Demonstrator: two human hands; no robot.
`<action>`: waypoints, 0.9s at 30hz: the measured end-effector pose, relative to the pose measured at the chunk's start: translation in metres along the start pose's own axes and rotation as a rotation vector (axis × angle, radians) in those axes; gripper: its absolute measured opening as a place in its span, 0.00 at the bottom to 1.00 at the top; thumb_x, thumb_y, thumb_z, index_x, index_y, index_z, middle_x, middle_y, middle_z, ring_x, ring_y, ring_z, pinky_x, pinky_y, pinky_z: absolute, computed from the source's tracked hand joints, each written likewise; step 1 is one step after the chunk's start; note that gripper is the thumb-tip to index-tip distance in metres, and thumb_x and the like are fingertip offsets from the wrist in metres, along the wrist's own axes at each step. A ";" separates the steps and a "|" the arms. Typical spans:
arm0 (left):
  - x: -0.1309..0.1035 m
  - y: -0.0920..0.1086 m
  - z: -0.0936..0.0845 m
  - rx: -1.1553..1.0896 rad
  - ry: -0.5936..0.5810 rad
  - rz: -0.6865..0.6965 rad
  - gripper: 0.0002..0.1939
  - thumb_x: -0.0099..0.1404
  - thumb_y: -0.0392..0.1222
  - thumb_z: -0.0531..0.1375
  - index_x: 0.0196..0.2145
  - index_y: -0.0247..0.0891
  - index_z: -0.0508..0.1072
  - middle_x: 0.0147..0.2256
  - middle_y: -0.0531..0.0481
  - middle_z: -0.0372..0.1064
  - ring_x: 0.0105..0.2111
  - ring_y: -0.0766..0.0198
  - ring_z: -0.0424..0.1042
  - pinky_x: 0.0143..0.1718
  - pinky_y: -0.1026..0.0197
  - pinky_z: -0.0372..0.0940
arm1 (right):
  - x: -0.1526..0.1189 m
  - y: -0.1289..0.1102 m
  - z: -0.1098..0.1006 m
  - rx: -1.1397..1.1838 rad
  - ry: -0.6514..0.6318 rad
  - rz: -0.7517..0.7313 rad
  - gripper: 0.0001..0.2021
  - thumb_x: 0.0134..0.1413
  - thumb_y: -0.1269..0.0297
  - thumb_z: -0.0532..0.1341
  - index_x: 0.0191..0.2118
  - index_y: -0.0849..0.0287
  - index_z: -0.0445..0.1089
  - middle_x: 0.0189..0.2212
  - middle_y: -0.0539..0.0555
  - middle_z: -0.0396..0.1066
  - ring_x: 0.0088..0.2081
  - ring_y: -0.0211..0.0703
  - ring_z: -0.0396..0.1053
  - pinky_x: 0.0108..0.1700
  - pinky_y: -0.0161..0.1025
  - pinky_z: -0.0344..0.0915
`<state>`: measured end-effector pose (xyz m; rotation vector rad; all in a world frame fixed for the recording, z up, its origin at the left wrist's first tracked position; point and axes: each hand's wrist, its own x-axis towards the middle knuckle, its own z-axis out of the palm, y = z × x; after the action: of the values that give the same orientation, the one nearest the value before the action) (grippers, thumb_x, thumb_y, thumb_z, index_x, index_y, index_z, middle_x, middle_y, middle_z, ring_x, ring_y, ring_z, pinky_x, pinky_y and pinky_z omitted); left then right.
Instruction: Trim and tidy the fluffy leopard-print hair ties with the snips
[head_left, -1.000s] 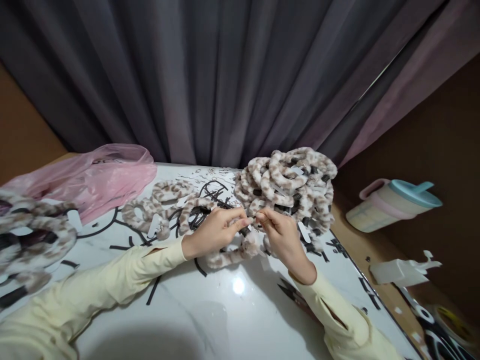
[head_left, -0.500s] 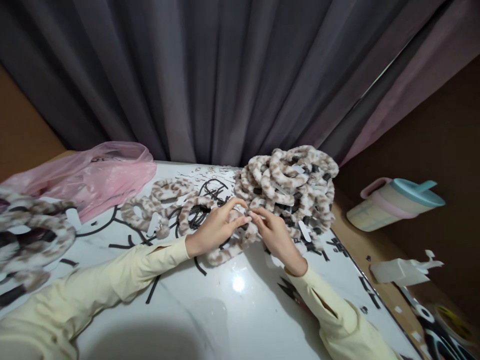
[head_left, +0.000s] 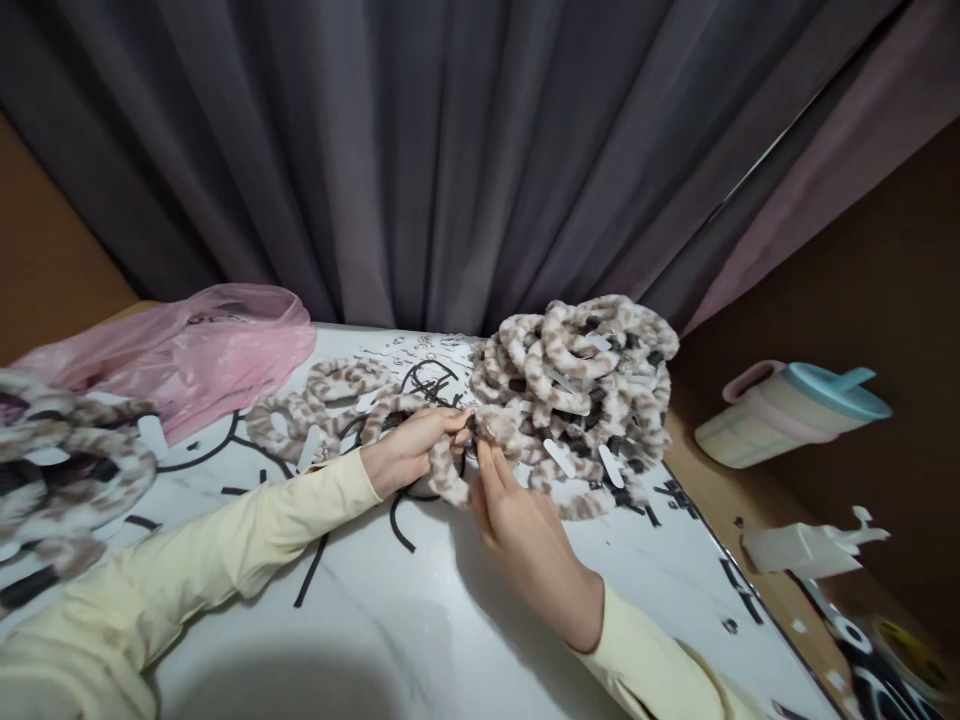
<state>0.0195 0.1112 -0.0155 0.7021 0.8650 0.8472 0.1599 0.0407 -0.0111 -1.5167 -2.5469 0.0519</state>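
Nearer slides the right hand (head_left: 529, 535), fingertips hidden at the furry ring (head_left: 448, 480) between both hands, grip impossible to tell; left hand (head_left: 416, 445) pinches its dark part (head_left: 470, 424), mostly covered; leftmost rings (head_left: 129, 465) cut off

Held ring (head_left: 448, 478): soft, short-pile plush, matt, fuzzy to the eye. Ring pile (head_left: 562, 345): same mottled plush, interrupted by dark bands whose material cannot be determined. Tags (head_left: 611, 466): smooth, flat, white; card or plastic not distinguishable. Loose strips (head_left: 311, 570): black, matt, smooth-edged. Tabletop (head_left: 360, 620): smooth, glossy, white with faint marble-like veining. Bag (head_left: 255, 335): thin, crinkled, translucent pink plastic film with slight sheen. Curtain (head_left: 360, 150): matt woven-looking cloth. Sleeve (head_left: 247, 540): matt pale-yellow cloth, lightly creased. Cup (head_left: 757, 430): smooth plastic, body translucent, lid opaque. Pump bottle (head_left: 802, 549): smooth whitish plastic
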 end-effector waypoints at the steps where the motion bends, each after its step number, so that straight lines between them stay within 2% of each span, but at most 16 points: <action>1: 0.000 0.000 0.001 -0.005 0.001 -0.012 0.13 0.59 0.38 0.58 0.20 0.35 0.59 0.15 0.59 0.52 0.14 0.76 0.53 0.17 0.72 0.52 | 0.002 0.001 0.004 0.009 -0.005 0.015 0.23 0.57 0.72 0.45 0.59 0.67 0.49 0.52 0.69 0.61 0.26 0.44 0.70 0.22 0.38 0.60; 6: -0.006 0.001 0.006 0.015 0.015 -0.049 0.15 0.58 0.41 0.60 0.19 0.34 0.60 0.15 0.58 0.54 0.14 0.77 0.53 0.16 0.72 0.53 | 0.013 0.010 0.017 0.283 0.027 0.054 0.14 0.61 0.67 0.44 0.49 0.63 0.59 0.37 0.60 0.69 0.32 0.46 0.69 0.30 0.37 0.61; 9: -0.007 0.000 0.008 0.055 0.019 -0.062 0.18 0.57 0.44 0.62 0.17 0.33 0.60 0.14 0.58 0.55 0.13 0.77 0.53 0.16 0.72 0.50 | 0.019 0.017 0.026 0.431 0.069 0.085 0.13 0.62 0.65 0.44 0.42 0.62 0.63 0.28 0.57 0.69 0.31 0.45 0.68 0.31 0.37 0.61; 13: -0.009 -0.003 0.009 0.113 -0.001 -0.044 0.21 0.52 0.48 0.64 0.15 0.33 0.60 0.14 0.57 0.55 0.14 0.76 0.53 0.16 0.71 0.48 | 0.026 0.021 0.033 0.591 0.145 0.092 0.14 0.61 0.64 0.44 0.37 0.59 0.65 0.25 0.55 0.68 0.32 0.44 0.67 0.35 0.37 0.62; 15: -0.013 -0.004 0.011 0.175 -0.028 0.026 0.22 0.53 0.49 0.64 0.14 0.33 0.59 0.14 0.57 0.55 0.15 0.76 0.52 0.17 0.70 0.47 | 0.028 0.021 0.034 0.715 0.224 0.109 0.12 0.58 0.64 0.46 0.34 0.59 0.65 0.27 0.56 0.69 0.34 0.45 0.67 0.39 0.39 0.62; 18: -0.021 -0.002 0.015 0.353 -0.046 0.204 0.21 0.57 0.51 0.59 0.17 0.34 0.60 0.17 0.56 0.56 0.17 0.74 0.54 0.20 0.69 0.50 | 0.028 0.019 0.035 0.800 0.285 0.132 0.11 0.55 0.63 0.47 0.30 0.59 0.65 0.29 0.56 0.69 0.34 0.45 0.66 0.40 0.41 0.63; 20: -0.027 -0.002 0.018 0.471 -0.017 0.301 0.19 0.58 0.51 0.58 0.20 0.35 0.61 0.17 0.56 0.58 0.18 0.73 0.55 0.22 0.69 0.51 | 0.028 0.019 0.036 0.827 0.296 0.142 0.11 0.54 0.63 0.47 0.27 0.59 0.64 0.26 0.55 0.68 0.31 0.44 0.66 0.38 0.40 0.64; 23: -0.037 -0.003 0.024 0.608 0.037 0.376 0.14 0.59 0.51 0.57 0.27 0.37 0.62 0.16 0.59 0.58 0.17 0.71 0.55 0.21 0.69 0.51 | 0.028 0.019 0.039 0.869 0.310 0.151 0.10 0.51 0.65 0.48 0.25 0.58 0.63 0.22 0.53 0.67 0.28 0.42 0.65 0.34 0.39 0.65; 27: -0.047 -0.007 0.031 0.799 0.122 0.480 0.11 0.61 0.48 0.55 0.29 0.38 0.61 0.17 0.60 0.58 0.19 0.69 0.57 0.22 0.68 0.52 | 0.024 0.014 0.042 0.909 0.330 0.147 0.09 0.50 0.65 0.48 0.30 0.60 0.64 0.25 0.54 0.68 0.30 0.43 0.66 0.34 0.39 0.65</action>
<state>0.0311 0.0622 0.0099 1.6154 1.1783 0.9670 0.1536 0.0709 -0.0510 -1.1809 -1.7376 0.7828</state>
